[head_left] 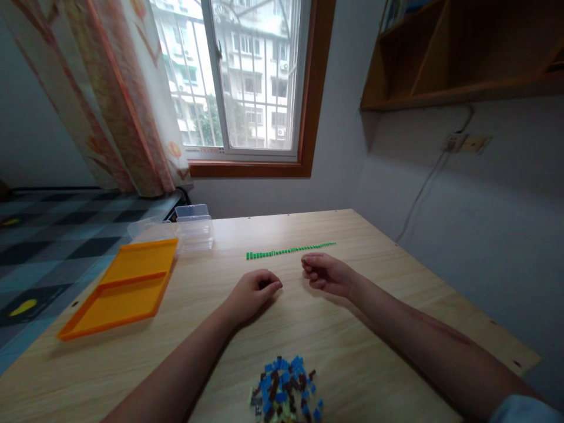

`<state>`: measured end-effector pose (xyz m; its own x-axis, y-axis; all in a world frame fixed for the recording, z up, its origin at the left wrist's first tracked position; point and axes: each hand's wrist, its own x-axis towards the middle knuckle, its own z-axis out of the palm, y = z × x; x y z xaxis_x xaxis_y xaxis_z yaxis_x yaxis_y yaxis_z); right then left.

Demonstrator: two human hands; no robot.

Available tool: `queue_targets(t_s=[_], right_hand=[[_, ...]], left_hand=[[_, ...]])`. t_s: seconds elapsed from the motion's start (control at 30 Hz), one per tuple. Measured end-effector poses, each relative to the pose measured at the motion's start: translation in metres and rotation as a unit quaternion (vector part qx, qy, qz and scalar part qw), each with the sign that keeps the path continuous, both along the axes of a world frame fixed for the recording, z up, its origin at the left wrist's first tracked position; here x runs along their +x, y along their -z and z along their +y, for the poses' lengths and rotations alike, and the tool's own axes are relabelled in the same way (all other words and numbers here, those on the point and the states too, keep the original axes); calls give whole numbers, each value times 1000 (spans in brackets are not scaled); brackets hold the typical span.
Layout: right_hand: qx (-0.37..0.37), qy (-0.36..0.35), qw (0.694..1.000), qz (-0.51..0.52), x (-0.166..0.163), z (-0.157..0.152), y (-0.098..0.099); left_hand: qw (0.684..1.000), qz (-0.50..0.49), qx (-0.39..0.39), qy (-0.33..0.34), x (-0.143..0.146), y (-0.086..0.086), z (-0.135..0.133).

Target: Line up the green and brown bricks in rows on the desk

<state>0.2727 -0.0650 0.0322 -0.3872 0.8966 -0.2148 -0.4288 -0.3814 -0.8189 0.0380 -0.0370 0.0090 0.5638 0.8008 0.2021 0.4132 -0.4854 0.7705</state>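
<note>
My right hand (328, 273) is raised a little over the table, its thumb and fingertips pinching a tiny green building brick (304, 259). Just beyond it, a long row of small green bricks (282, 252) runs across the wooden table (374, 247), larger pieces at the left and smaller ones toward the right. My left hand (255, 294) rests on the tabletop in front of the row, fingers curled under; whether anything is inside them is hidden. Close to me lies a loose pile of blue, dark brown and pale bricks (284, 388).
An orange two-part tray (132, 264) lies at the left side of the table. Behind it stand clear plastic boxes (194, 229). A checked bed (26, 247) adjoins on the left; a wall shelf (440, 88) hangs at the upper right. The window (255, 82) is ahead.
</note>
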Motion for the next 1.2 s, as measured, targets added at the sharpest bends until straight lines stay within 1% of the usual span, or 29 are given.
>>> queue_targets(t_s=[0.1, 0.17, 0.2, 0.23, 0.27, 0.3, 0.33, 0.37, 0.43, 0.5, 0.57, 0.67, 0.77, 0.9, 1.03, 1.2], right_hand=[[21, 6, 1000, -4, 4, 7, 6], [59, 30, 996, -56, 17, 18, 13], [89, 57, 989, -104, 28, 26, 16], [127, 99, 972, -171, 41, 34, 20], [167, 150, 940, -259, 56, 42, 23], [203, 202, 889, -356, 72, 50, 27], [230, 247, 825, -453, 89, 57, 31], [234, 268, 800, -484, 105, 63, 35], [238, 294, 766, -520, 133, 71, 43], [242, 304, 732, -560, 150, 74, 51], [245, 297, 703, -599, 158, 75, 57], [250, 273, 666, -648, 157, 77, 63], [245, 258, 636, -685, 152, 79, 62], [229, 245, 611, -717, 149, 81, 58], [221, 235, 599, -733, 148, 82, 57], [213, 230, 595, -740, 146, 81, 56]], left_hand=[[1000, 2, -4, 0, 0, -1, 0], [1000, 2, -3, 0, -1, -1, 0], [1000, 2, -3, 0, -1, -1, 0], [1000, 1, -3, 1, -1, -1, 0], [1000, -1, -3, 2, -1, -1, 0], [1000, -2, -4, 3, -1, -1, -1], [1000, -2, -6, 4, -1, -1, -1], [1000, -2, -7, 5, -1, -2, -1], [1000, 1, -6, 4, -1, -3, -2], [1000, 6, -2, 3, -1, -4, -2], [1000, 10, 3, 3, -1, -4, -2], [1000, 12, 6, 6, -1, -3, -1], [1000, 13, 5, 7, -1, 0, 0], [1000, 16, 6, 7, -1, 2, 0], [1000, 18, 5, 6, -1, 2, 0], [1000, 15, 8, 6, 0, 0, -1]])
